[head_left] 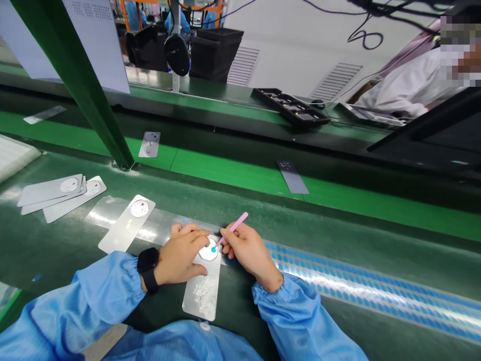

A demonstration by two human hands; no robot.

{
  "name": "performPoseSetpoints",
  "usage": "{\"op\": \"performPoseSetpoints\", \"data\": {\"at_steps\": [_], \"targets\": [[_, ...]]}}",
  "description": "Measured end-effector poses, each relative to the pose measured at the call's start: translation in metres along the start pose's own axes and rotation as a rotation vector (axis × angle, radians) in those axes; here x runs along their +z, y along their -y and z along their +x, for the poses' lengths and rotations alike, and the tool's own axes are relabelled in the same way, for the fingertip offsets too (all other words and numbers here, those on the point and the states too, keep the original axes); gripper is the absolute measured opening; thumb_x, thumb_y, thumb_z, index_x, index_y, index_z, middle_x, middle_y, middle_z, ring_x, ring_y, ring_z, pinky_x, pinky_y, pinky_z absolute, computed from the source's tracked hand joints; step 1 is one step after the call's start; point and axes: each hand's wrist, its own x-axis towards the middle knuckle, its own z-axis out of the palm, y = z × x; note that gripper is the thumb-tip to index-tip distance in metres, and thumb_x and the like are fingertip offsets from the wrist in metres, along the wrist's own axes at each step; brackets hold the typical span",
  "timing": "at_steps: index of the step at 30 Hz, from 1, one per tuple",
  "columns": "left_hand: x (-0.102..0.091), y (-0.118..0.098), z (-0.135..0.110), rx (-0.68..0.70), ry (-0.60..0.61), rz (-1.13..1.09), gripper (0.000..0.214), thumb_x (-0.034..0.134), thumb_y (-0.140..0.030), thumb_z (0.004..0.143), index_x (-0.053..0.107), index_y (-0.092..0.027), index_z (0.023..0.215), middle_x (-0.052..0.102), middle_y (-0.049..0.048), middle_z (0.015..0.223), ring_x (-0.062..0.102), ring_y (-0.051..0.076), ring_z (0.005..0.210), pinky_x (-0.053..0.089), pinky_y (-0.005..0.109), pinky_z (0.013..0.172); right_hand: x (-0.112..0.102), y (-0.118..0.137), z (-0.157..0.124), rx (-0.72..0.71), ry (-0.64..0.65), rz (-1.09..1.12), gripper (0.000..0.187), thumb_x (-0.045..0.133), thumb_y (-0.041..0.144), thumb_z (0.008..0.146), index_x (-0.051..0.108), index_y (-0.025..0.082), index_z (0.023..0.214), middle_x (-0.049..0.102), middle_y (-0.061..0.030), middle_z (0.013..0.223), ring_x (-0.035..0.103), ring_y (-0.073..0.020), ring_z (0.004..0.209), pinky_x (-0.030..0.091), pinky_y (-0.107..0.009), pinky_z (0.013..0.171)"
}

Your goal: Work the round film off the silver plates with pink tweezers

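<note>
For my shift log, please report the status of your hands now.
Left hand pressing silver plate. Right hand holding pink tool, blue dot at its tip, on white circle. Blue-dot strip right of the hands.

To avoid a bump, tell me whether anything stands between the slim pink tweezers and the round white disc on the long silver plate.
Nothing visible: the slim pink tweezers reach the round white disc; the left hand rests beside it.

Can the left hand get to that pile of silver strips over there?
Probably yes, with a stretch. The left hand is pressing on a silver strip, and the pile lies off to its left. Only one flat strip lies between, so nothing tall seems to block the way.
</note>
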Motion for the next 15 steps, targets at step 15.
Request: {"op": "performPoseSetpoints", "data": {"at_steps": [15], "targets": [[-0.0017,-0.0012,-0.0017,0.023,0.034,0.060,0.045,0.078,-0.041,0.069,0.060,-0.023,0.105,0.056,0.0066,0.132,0.043,0.030,0.116,0.030,0.046,0.089,0.0016,0.0020,-0.0020,0.008,-0.016,0.000,0.015,0.055,0.030,0.079,0.053,0.020,0.068,0.060,0.0030,0.046,0.053,-0.0109,0.036,0.041,-0.021,0.039]]}}
